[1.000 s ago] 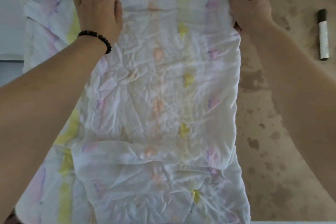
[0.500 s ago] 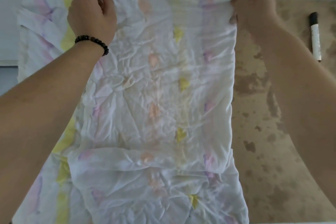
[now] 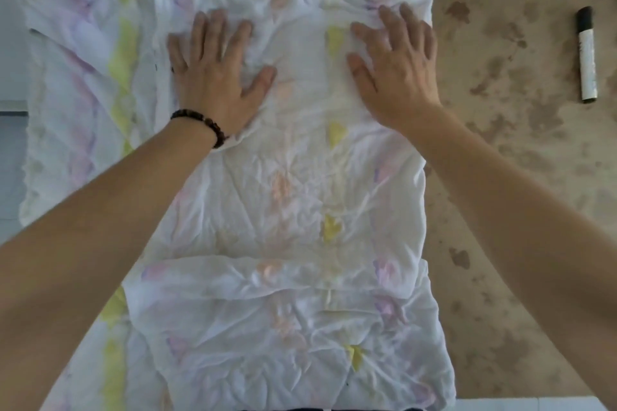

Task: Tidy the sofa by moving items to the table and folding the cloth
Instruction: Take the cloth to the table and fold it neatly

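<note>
both hands are laid flat, fingers straight and spread, nothing gripped. left hand (image 3: 213, 77) and right hand (image 3: 397, 70) are pressed palm-down on the far part of the tie-dyed cloth (image 3: 300, 197).

the cloth is spread over the left and middle of the brown mottled surface (image 3: 517, 177). its far edge is bunched along the surface's far edge and its near end reaches the near edge. a folded-over layer is seen across the near part. a wider under-layer sticks out on the left, where the surface's left edge is hidden.

a beaded bracelet (image 3: 200, 125) is worn on the left wrist. a black-capped marker (image 3: 586, 53) lies near the far right corner, well apart from the cloth.

risks, as judged:
- the fabric is thin and heavily creased, so wrinkles may be pressed in rather than smoothed out if the palms are pushed inward.
- the far edge is rucked up, so the next fold is likely to come out skewed unless it is squared first.
- the layers are misaligned on the left, and a fold made now would lock that offset in.
- the cloth may be dragged over the hidden left edge if swept sideways.
- the marker is unlikely to be hit.
</note>
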### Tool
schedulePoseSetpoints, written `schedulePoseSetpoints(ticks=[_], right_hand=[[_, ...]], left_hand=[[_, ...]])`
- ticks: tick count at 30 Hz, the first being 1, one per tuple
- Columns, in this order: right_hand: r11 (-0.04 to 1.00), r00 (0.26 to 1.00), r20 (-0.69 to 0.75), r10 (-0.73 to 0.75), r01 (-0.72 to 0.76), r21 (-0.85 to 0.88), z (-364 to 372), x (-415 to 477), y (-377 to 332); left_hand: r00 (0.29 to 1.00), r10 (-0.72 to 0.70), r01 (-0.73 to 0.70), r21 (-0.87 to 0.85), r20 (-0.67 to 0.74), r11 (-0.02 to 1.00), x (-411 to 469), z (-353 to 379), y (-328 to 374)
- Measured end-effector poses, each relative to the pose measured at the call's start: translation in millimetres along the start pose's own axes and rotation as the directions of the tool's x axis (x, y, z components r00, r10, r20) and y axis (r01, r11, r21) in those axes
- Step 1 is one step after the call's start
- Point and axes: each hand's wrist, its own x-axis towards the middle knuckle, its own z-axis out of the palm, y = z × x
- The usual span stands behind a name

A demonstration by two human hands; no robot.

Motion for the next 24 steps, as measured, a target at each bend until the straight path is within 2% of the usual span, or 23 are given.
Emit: schedulePoseSetpoints(ticks=[1, 2, 5, 7, 9, 11, 14, 16, 18, 20, 21, 24], right_hand=[[0.999, 0.995, 0.094, 0.022, -0.02, -0.026, 6.7, 7.3, 5.7], [0.997, 0.989, 0.128, 0.077, -0.073, -0.036, 12.9, 16.4, 11.7], [0.985, 0.977, 0.124, 0.171, -0.166, -0.053, 17.8, 38.4, 13.2], [0.983, 0.976, 0.117, 0.185, -0.184, -0.014, 11.0, 33.1, 4.8], [0.986, 0.986, 0.048, 0.16, -0.162, 0.036, 0.6, 2.2, -8.6], [0.989, 0.989, -0.092, 0.118, -0.108, 0.105, -9.6, -51.3, -25.6], [0.978, 0.956, -0.289, 0.053, 0.008, 0.208, -16.0, -156.7, -53.5], [0.972, 0.95, -0.311, -0.024, 0.095, 0.215, -10.8, -225.1, -65.6], [0.969, 0.961, -0.266, -0.082, 0.139, 0.203, -0.1, -280.3, -74.7], [0.976, 0.98, -0.162, -0.118, 0.144, 0.162, 13.6, -322.3, -79.9], [0.983, 0.99, -0.09, -0.106, 0.117, 0.14, 19.7, -337.1, -81.7], [0.997, 0.997, 0.07, -0.023, 0.018, 0.07, 34.9, -361.8, -83.2]], left_hand=[[0.998, -0.011, 0.008, 0.041, 0.066, 0.999, 5.1, 4.0, -8.5], [0.996, -0.029, 0.023, 0.07, 0.088, 0.997, 11.9, 7.9, -16.2], [0.996, -0.043, 0.035, 0.097, 0.084, 0.995, 28.2, 9.5, -21.9], [0.997, -0.033, 0.031, 0.023, 0.064, 0.999, 23.7, 1.4, -14.1], [0.999, -0.034, 0.032, -0.08, -0.021, 0.996, -2.8, -10.6, -4.1], [0.987, -0.037, 0.014, -0.15, -0.155, 0.989, -55.7, -21.5, 6.1], [0.951, -0.035, -0.049, -0.263, -0.308, 0.964, -171.7, -25.7, 20.2], [0.931, -0.002, -0.125, -0.326, -0.365, 0.937, -245.3, -21.8, 24.4], [0.923, 0.074, -0.219, -0.358, -0.377, 0.908, -298.8, -13.0, 27.2], [0.925, 0.231, -0.321, -0.297, -0.302, 0.899, -333.8, -2.1, 28.1], [0.932, 0.288, -0.341, -0.263, -0.221, 0.902, -346.0, 3.9, 28.1], [0.938, 0.343, -0.337, -0.124, 0.039, 0.933, -370.9, 22.0, 25.0]])
